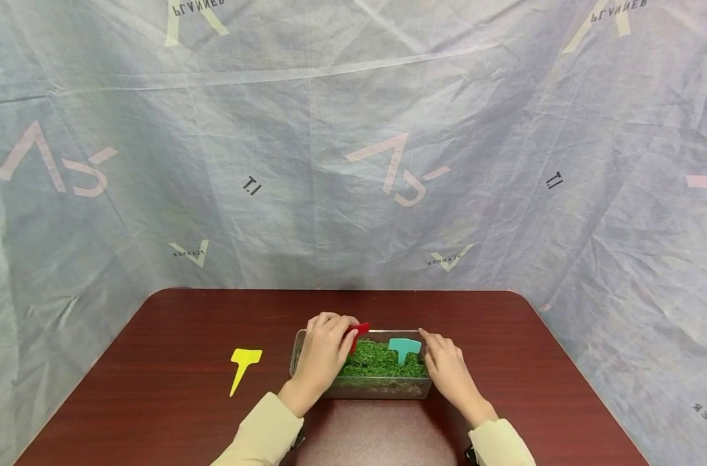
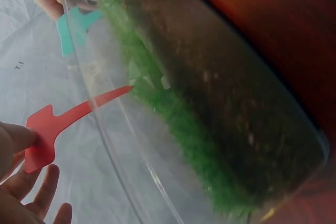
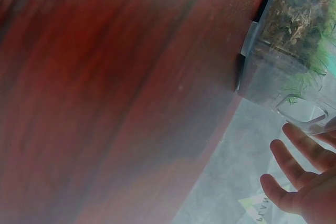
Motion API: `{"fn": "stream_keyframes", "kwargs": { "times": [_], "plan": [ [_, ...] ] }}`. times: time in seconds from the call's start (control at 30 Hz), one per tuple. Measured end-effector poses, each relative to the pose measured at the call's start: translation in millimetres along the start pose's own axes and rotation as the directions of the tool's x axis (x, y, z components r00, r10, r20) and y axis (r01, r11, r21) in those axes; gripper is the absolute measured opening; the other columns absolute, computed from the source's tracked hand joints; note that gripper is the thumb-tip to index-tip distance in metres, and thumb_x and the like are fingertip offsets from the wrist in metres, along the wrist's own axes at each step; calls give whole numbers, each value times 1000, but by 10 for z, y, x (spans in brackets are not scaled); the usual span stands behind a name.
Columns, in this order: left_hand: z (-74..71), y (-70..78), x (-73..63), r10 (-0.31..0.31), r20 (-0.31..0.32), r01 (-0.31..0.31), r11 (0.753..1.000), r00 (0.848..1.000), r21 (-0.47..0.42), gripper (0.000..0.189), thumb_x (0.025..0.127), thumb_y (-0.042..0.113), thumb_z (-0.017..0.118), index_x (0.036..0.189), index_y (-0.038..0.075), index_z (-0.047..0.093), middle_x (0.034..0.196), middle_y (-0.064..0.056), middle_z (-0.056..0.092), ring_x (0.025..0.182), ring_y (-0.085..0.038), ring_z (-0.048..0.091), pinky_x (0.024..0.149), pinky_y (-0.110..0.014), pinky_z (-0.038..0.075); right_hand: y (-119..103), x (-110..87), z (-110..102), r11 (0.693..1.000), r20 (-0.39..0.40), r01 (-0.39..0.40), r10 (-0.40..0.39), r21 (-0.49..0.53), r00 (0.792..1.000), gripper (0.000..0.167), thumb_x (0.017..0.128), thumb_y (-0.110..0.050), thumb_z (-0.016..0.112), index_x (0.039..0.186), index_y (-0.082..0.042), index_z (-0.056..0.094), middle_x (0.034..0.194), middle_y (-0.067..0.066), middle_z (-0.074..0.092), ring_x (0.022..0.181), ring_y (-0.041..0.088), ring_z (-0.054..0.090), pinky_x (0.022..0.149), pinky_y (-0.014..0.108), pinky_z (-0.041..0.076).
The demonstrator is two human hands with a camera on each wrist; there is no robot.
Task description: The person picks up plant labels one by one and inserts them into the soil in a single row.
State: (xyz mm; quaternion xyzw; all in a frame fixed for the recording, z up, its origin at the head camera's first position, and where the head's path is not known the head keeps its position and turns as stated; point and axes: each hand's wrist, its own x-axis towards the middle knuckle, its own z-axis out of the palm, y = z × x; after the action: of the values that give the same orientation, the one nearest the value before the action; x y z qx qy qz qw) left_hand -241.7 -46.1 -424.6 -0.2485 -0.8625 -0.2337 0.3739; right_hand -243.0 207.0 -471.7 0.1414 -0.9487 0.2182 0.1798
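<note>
My left hand (image 1: 323,353) pinches the broad head of a red plant label (image 2: 44,137) between thumb and fingers. In the left wrist view, the label's pointed end leans toward green grass (image 1: 373,356) in a clear plastic container (image 1: 382,392); whether it enters the grass I cannot tell. Upright in the grass on the right side stands a turquoise plant label (image 1: 404,347). At the container's right end is my right hand (image 1: 448,369), with a finger along the rim's far corner. Its other fingers are spread and loosely bent near the container's handle opening (image 3: 302,111).
A yellow plant label (image 1: 242,364) lies on the dark red wooden table (image 1: 173,388), left of the container. Brown soil-like matter (image 3: 294,19) fills the container below the grass. Grey printed cloth (image 1: 306,162) hangs behind and beside the table.
</note>
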Motion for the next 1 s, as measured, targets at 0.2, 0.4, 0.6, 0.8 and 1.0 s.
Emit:
{"fn": "stream_keyframes", "kwargs": {
  "times": [0.2, 0.4, 0.6, 0.8, 1.0],
  "plan": [
    [82, 54, -50, -3, 18, 3, 1000, 1000, -19, 10, 85, 18, 65, 95, 21, 64, 85, 8, 66, 89, -15, 54, 87, -40, 40, 6, -1, 5, 1000, -5, 3, -3, -2, 1000, 40, 92, -7, 47, 131, -5, 48, 115, 12, 58, 108, 33, 51, 86, 57, 37],
    [151, 75, -96, -18, 36, 19, 999, 999, -42, 10, 85, 19, 65, 95, 20, 64, 85, 8, 66, 89, -14, 54, 88, -41, 40, 5, 0, 6, 1000, -11, 10, -10, -3, 1000, 40, 91, -6, 47, 131, -5, 48, 114, 13, 58, 107, 34, 52, 86, 57, 38],
    [207, 81, -127, -15, 35, 17, 999, 999, -51, 10, 85, 18, 65, 94, 21, 64, 85, 8, 66, 89, -14, 55, 88, -41, 40, 5, 3, 12, 1000, -23, 15, -15, -6, 1000, 40, 91, -6, 47, 130, -4, 49, 112, 12, 59, 106, 33, 52, 86, 56, 38],
    [247, 94, -130, -9, 32, 10, 999, 999, -43, 10, 84, 19, 66, 94, 22, 64, 85, 9, 67, 89, -14, 54, 89, -40, 39, 6, -2, 13, 1000, -15, 11, -11, -2, 1000, 40, 91, -6, 47, 131, -4, 48, 114, 13, 59, 107, 34, 52, 86, 57, 38],
    [282, 98, -132, -11, 48, 13, 999, 999, -36, 9, 85, 21, 65, 93, 22, 64, 85, 9, 67, 89, -13, 54, 87, -39, 40, 11, 0, 11, 1000, -11, 12, -12, 0, 1000, 40, 91, -6, 47, 131, -5, 48, 114, 13, 58, 107, 33, 51, 86, 56, 38]
  ]
}}
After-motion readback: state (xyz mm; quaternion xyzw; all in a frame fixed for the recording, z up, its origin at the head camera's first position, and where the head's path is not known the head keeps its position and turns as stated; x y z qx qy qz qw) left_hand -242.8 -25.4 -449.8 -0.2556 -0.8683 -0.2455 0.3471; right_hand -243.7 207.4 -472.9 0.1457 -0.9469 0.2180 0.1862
